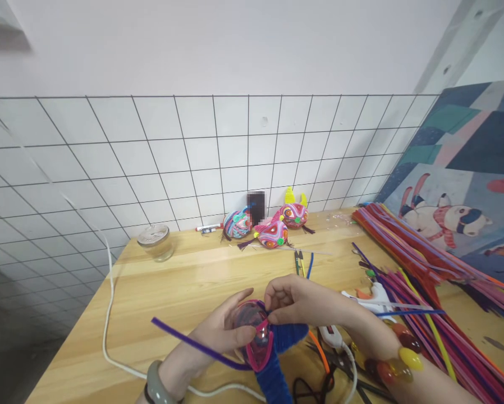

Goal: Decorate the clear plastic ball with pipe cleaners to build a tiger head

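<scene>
Pale wood, grained and lightly glossy, makes up the counter [193,275], which runs back to a white wall [151,146] gridded with dark lines; plain wall rises over that. Right of the ball [252,336], at the far side, a blue panel [466,196] with a bear in a scarf leans by the counter. The ball sits at the near side, held between both hands: clear, part wrapped in pink and purple, slightly longer than wide. Its long axis runs away from the person, the narrower pink end pointing near and a little right. The left hand [224,331] grasps the ball from its left, thumb across the top; the right hand [288,303] has its fingers pinched on a pink stem [262,325] at the ball's right side. From the ball's near end a purple stem [193,344] juts left and away. Right of the ball lies a blue strip [273,376] — one arm pointing right, one near; whether it is joined on, I cannot tell. Beyond the ball stand three decorated figures [271,233]; to its far left, a jar [155,244].
</scene>
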Demonstrator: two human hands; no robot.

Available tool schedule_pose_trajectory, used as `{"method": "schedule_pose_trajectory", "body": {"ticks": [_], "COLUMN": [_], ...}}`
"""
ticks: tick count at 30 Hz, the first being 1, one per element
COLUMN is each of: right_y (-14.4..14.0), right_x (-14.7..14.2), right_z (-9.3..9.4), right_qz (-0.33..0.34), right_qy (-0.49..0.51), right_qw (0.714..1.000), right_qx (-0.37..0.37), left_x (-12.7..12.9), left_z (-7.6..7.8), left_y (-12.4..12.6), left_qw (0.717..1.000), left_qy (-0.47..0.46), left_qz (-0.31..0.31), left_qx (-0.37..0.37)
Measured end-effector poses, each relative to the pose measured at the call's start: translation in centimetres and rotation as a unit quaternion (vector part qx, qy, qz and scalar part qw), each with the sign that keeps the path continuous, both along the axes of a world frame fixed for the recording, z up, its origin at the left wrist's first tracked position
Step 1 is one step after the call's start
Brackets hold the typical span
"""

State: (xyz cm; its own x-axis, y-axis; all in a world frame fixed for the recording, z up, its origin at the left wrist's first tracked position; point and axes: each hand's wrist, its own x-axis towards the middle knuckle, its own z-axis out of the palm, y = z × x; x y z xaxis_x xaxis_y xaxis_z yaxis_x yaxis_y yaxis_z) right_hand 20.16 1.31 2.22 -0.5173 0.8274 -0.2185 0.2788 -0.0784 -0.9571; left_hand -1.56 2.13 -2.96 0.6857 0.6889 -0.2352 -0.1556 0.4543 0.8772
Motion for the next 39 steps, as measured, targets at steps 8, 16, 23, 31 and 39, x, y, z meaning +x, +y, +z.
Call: {"method": "schedule_pose_trajectory", "body": {"ticks": [8, 16, 23, 31, 39], "right_y": [0.0, 0.0, 0.3, 0.5, 0.4], "right_x": [0.5, 0.2, -0.4, -0.9, -1.5], "right_z": [0.1, -0.1, -0.8, -0.9, -0.4], "right_qz": [0.007, 0.012, 0.025, 0.046, 0.067], "right_qy": [-0.005, -0.024, -0.07, -0.128, -0.152], "right_qw": [1.0, 1.0, 0.996, 0.988, 0.982], "right_qx": [0.005, 0.009, 0.043, 0.072, 0.085], "left_x": [-0.3, -0.3, 0.5, 0.5, 1.0], "left_z": [0.6, -0.7, 1.9, 1.6, 2.4], "left_y": [-0.5, -0.1, -0.6, -0.8, -0.9], "left_qw": [1.0, 0.999, 0.989, 0.996, 0.991], "left_qy": [-0.008, 0.027, 0.098, 0.081, 0.13], "left_qz": [-0.021, -0.036, -0.061, -0.017, 0.008], "left_qx": [0.004, 0.015, 0.088, -0.028, 0.016]}}
